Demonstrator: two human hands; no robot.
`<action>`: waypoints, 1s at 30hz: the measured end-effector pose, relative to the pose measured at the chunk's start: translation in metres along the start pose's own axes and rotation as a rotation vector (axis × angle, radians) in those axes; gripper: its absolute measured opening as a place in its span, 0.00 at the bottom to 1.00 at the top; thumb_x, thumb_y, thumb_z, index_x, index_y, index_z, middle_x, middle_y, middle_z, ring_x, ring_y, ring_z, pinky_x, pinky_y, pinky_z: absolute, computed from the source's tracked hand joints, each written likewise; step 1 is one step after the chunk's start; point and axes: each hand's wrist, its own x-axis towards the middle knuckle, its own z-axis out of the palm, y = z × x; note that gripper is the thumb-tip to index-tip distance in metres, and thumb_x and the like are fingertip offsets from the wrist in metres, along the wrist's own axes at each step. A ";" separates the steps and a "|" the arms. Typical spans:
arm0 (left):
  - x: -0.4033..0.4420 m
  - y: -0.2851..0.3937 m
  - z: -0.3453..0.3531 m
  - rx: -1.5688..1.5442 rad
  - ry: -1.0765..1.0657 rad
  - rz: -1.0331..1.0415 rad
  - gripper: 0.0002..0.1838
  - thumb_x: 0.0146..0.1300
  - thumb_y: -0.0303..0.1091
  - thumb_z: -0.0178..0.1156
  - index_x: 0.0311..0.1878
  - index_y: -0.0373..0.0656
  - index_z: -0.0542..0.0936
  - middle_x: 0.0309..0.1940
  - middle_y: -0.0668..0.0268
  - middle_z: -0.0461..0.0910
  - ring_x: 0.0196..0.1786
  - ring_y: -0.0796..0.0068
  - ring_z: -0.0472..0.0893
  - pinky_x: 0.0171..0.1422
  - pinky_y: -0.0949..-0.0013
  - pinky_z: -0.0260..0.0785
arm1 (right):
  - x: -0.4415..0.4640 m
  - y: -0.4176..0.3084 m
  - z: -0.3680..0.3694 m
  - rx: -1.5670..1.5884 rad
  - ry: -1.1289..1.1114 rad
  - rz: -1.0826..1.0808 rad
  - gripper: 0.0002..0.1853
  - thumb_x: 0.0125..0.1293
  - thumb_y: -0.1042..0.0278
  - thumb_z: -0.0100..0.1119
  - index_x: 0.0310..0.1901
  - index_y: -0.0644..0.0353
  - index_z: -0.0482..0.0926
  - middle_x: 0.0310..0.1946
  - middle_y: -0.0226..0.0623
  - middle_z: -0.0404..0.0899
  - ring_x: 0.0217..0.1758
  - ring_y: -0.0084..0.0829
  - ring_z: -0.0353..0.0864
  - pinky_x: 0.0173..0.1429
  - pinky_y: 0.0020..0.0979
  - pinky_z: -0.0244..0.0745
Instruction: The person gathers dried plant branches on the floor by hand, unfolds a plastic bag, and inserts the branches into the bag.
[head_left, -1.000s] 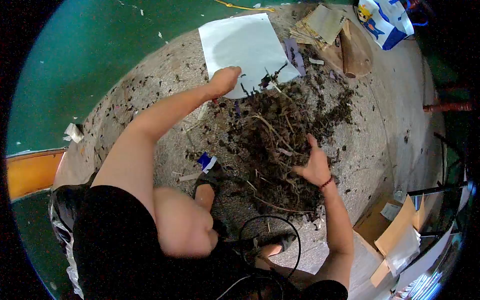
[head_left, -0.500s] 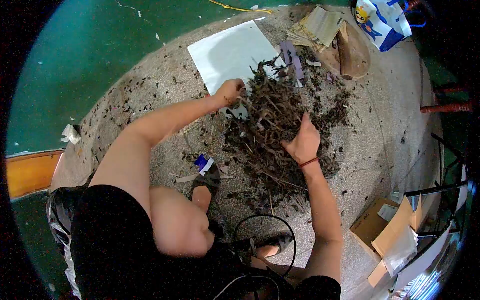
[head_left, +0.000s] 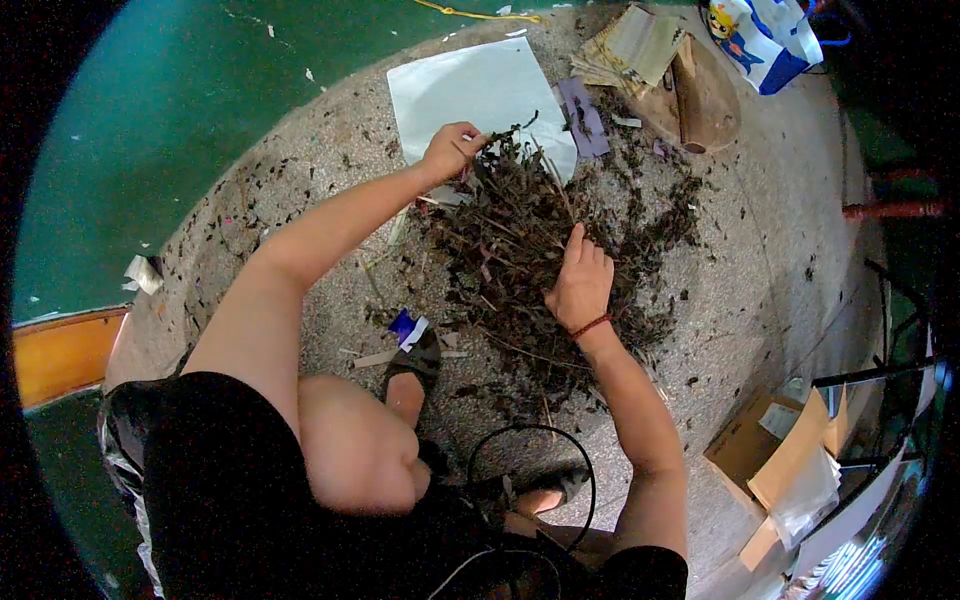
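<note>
A heap of dark dried plant stems and leaves (head_left: 510,235) lies on the speckled floor in front of me. At the heap's upper left edge, my left hand (head_left: 453,152) is closed, its fingertips pinching a stem. On the heap's right side rests my right hand (head_left: 582,285), fingers curled around some dried stems; its fingertips are partly hidden. A long thin stem slants up from its index finger. Beneath the far side of the heap lies a white sheet (head_left: 465,85), partly covered by leaves.
Beyond the heap are a purple strip (head_left: 584,118), stacked papers (head_left: 630,48) and a wooden roller (head_left: 688,95). A blue and white bag (head_left: 765,45) stands at the far right. Nearer on the right is an open cardboard box (head_left: 752,440). Leaf crumbs are scattered across the floor.
My left hand has moved up and slightly left, over the white sheet's edge. My right hand has shifted left, its fingers drawn closer together. The heap's top has spread and sunk lower.
</note>
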 end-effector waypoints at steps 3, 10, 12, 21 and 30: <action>0.009 0.002 0.000 -0.047 -0.075 -0.028 0.13 0.56 0.38 0.58 0.32 0.36 0.77 0.20 0.67 0.75 0.22 0.81 0.70 0.26 0.74 0.63 | -0.002 -0.005 0.000 0.023 0.004 -0.023 0.52 0.28 0.65 0.70 0.58 0.76 0.54 0.36 0.42 0.66 0.38 0.38 0.67 0.44 0.36 0.63; 0.031 0.026 0.007 -0.208 -0.214 0.068 0.10 0.54 0.36 0.60 0.32 0.38 0.77 0.22 0.71 0.75 0.26 0.83 0.70 0.29 0.78 0.63 | -0.004 -0.008 0.007 -0.001 0.001 -0.049 0.52 0.29 0.68 0.68 0.59 0.76 0.52 0.40 0.44 0.65 0.39 0.39 0.66 0.46 0.37 0.62; 0.037 0.030 0.011 -0.280 -0.265 0.057 0.10 0.53 0.36 0.61 0.32 0.40 0.77 0.20 0.72 0.73 0.22 0.84 0.69 0.24 0.79 0.59 | -0.005 -0.011 0.005 -0.001 -0.051 -0.070 0.53 0.29 0.66 0.70 0.60 0.75 0.52 0.41 0.44 0.65 0.41 0.40 0.66 0.48 0.37 0.62; 0.048 0.057 -0.009 -0.079 -0.596 -0.105 0.11 0.51 0.34 0.62 0.37 0.41 0.77 0.16 0.71 0.70 0.15 0.82 0.69 0.18 0.75 0.58 | -0.008 -0.015 0.019 -0.079 0.040 -0.147 0.47 0.35 0.69 0.67 0.60 0.74 0.53 0.41 0.45 0.66 0.41 0.39 0.66 0.47 0.37 0.62; 0.049 0.049 0.010 0.747 -0.550 0.598 0.13 0.50 0.37 0.59 0.41 0.48 0.78 0.32 0.58 0.78 0.37 0.56 0.77 0.41 0.57 0.68 | -0.013 -0.018 0.018 -0.097 0.163 -0.172 0.26 0.54 0.74 0.43 0.56 0.74 0.59 0.40 0.48 0.70 0.38 0.38 0.69 0.44 0.36 0.64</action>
